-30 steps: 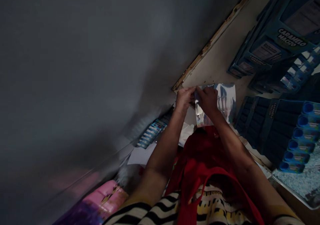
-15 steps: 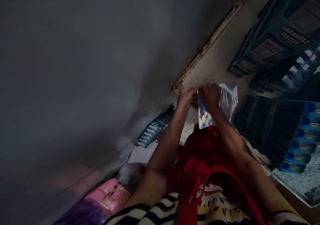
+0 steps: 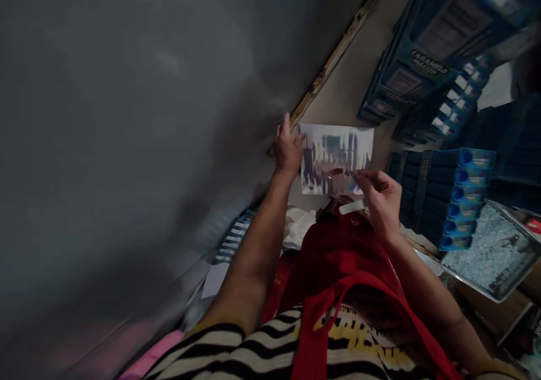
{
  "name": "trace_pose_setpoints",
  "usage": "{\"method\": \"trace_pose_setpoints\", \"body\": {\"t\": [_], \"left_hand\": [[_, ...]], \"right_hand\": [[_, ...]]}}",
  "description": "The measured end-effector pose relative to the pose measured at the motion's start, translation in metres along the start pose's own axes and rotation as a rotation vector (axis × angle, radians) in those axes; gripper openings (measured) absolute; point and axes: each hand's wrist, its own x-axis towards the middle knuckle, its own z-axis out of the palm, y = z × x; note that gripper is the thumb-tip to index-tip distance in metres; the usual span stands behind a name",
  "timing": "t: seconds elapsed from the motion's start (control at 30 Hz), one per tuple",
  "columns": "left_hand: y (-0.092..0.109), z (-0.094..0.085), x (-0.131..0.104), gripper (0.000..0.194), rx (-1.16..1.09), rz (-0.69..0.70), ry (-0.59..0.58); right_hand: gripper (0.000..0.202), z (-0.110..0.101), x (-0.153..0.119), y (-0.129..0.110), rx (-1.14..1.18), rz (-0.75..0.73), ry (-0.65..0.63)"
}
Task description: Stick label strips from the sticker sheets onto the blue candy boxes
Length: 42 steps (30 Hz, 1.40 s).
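Observation:
A shiny silver foil sheet [image 3: 325, 149] lies flat on the pale work surface, with blurred reflections across it. At its left edge is my left hand [image 3: 289, 150], open with the fingers apart and pointing away; its thumb is by the sheet's upper left corner. Over the sheet's lower right part, my right hand [image 3: 384, 199] pinches thumb and forefinger together; whatever is between the fingertips is too small to make out. A short white strip [image 3: 351, 207] is just below the sheet, near the right hand and the red apron [image 3: 329, 244].
Blue printed "Caramelo Magico" boxes [image 3: 422, 70] stand stacked on the right, with a row of blue tubes [image 3: 465, 199] nearer. A clear-rimmed tray [image 3: 486, 256] lies lower right. A grey wall [image 3: 127, 115] closes off the left. Crumpled white paper [image 3: 298, 228] lies beside the apron.
My hands were together at the foil sheet's upper left; now they are apart. The right hand has moved right and nearer my body, and the left has opened. The sheet now lies flatter and squarer.

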Motion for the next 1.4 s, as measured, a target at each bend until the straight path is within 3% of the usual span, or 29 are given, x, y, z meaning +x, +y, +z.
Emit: {"method": "trace_pose_setpoints", "body": {"t": [0.07,0.23,0.3,0.57,0.73,0.9,1.07,1.23,1.4], "left_hand": [[0.026,-0.011,-0.035,0.057,-0.161,-0.068,-0.043],[0.089,-0.023,-0.12,0.084,-0.76,-0.394,-0.573],[0.106,-0.019,-0.135,0.079,-0.826,-0.443,-0.656],[0.141,0.003,-0.154,0.053,-0.743,-0.512,-0.717],[0.154,0.014,-0.167,0.062,-0.726,-0.508,-0.721],[0.172,0.022,-0.175,0.049,-0.688,-0.442,-0.771],[0.189,0.032,-0.18,0.054,-0.675,-0.397,-0.744],[0.216,0.057,-0.183,0.047,-0.682,-0.329,-0.612],[0.248,0.093,-0.17,0.037,-0.682,-0.185,-0.474]], "right_hand": [[0.024,-0.014,0.003,-0.006,0.109,0.13,-0.01],[0.032,-0.038,-0.007,-0.019,0.185,0.193,0.039],[0.034,-0.046,-0.018,-0.026,0.169,0.184,0.049],[0.033,-0.079,-0.045,-0.044,0.136,0.149,0.09],[0.03,-0.102,-0.05,-0.047,0.121,0.118,0.11],[0.027,-0.121,-0.048,-0.047,0.162,0.105,0.129],[0.027,-0.139,-0.044,-0.045,0.145,0.076,0.175],[0.025,-0.163,-0.02,-0.048,-0.054,-0.083,0.339],[0.023,-0.187,0.033,-0.049,-0.193,-0.151,0.414]]}}
